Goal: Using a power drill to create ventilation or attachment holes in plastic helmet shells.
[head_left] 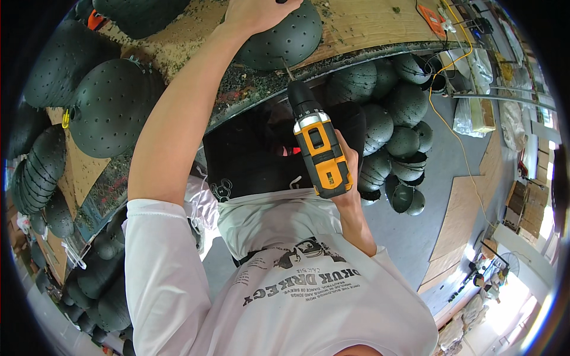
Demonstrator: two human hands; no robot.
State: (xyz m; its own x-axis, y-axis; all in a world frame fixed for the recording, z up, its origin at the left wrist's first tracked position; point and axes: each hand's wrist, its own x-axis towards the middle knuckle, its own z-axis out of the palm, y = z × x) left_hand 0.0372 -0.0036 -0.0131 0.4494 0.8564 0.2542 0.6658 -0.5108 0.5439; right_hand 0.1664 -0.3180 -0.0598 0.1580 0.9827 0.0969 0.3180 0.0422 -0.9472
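Observation:
A dark grey, dome-shaped bowl [282, 44] dotted with small holes sits at the near edge of the workbench, at the top of the view. My left hand [255, 15] is on its upper side, fingers curled; the picture's top edge cuts them off. In my right hand [350, 160] is a yellow and black cordless drill [323, 151], its grip mostly hidden behind the body. The thin drill bit [288, 68] points away from me, and its tip meets the bowl near the lower rim.
Dark shavings litter the wooden workbench [362, 29]. More perforated bowls [116, 107] lie at the left, and stacked ones [407, 107] stand on the floor at right. A yellow cord [442, 118] trails down the right side past cardboard sheets [454, 219]. An orange tool [432, 21] lies at the back right.

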